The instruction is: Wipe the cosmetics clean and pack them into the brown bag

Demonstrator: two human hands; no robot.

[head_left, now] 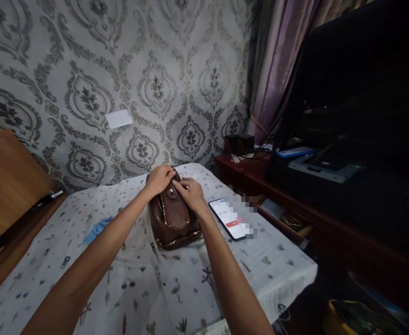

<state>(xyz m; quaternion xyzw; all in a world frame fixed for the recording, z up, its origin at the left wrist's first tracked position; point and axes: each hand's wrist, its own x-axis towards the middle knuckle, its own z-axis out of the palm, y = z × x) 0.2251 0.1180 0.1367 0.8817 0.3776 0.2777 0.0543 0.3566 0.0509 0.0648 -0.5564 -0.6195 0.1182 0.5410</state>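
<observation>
A brown leather bag (177, 213) with gold zippers and a round metal clasp lies on the bed, its front pocket facing up. My left hand (160, 179) rests over the bag's far upper end, fingers bent and closed on the leather near the top edge. Beside the clasp, my right hand (191, 191) grips the upper right part of the bag, thumb on the front and fingers curled. Both hands' fingertips meet the bag close together; exactly what they pinch there is partly hidden.
To the right of the bag lies a lit smartphone (227, 218). A crumpled blue cloth (98, 229) sits left, behind my left forearm. The patterned white sheet (148, 288) covers the bed. A dark red desk (232, 168) with an open drawer (284, 217) flanks the right; wooden furniture (12, 186) stands left.
</observation>
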